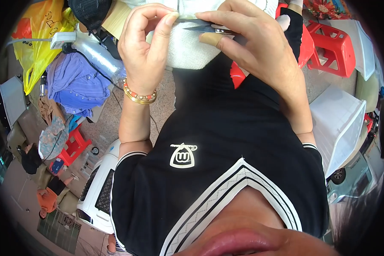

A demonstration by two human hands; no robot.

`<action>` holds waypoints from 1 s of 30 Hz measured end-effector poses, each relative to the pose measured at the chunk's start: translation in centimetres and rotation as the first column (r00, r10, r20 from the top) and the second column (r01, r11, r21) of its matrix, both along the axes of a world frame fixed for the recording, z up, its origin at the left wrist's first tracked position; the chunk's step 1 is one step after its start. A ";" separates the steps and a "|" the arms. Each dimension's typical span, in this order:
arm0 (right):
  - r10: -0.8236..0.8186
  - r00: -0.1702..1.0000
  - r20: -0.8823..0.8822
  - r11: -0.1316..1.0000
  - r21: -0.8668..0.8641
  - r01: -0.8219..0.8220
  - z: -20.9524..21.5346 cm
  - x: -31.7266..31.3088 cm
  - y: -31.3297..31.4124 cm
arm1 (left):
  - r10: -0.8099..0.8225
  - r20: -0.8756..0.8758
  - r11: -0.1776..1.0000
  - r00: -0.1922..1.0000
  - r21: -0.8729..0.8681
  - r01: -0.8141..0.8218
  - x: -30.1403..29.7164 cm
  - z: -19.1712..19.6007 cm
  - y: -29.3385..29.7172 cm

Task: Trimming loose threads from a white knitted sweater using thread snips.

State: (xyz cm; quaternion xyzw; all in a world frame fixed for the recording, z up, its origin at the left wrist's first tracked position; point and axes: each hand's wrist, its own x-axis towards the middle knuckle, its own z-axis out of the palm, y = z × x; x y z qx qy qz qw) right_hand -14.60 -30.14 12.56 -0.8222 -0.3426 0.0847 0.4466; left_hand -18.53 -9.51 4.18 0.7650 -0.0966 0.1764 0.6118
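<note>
My right hand [260,42] holds a pair of small thread snips [217,30], their dark pointed blades aimed left toward my other hand. Its thumb has a tan wrap or plaster around the tip. My left hand [145,47] is closed in a pinch, thumb against forefinger, beside the snips' tips. Whatever lies in that pinch is too small to make out. Under both hands a white knitted fabric [185,51] rests over my lap. A gold and orange bracelet [140,94] circles my left wrist.
Left of me are a yellow plastic bag [38,38], a purple folded garment [79,81] and a white power adapter [63,40] with a cable. A red stool [333,49] and a whitish plastic bin [339,123] stand at right. A person in orange [47,200] is farther off.
</note>
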 end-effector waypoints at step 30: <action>0.002 0.996 0.085 0.999 -0.047 0.002 -0.4 0.7 -0.1 | -0.065 0.162 0.971 0.985 0.237 0.025 0.2 1.2 -0.8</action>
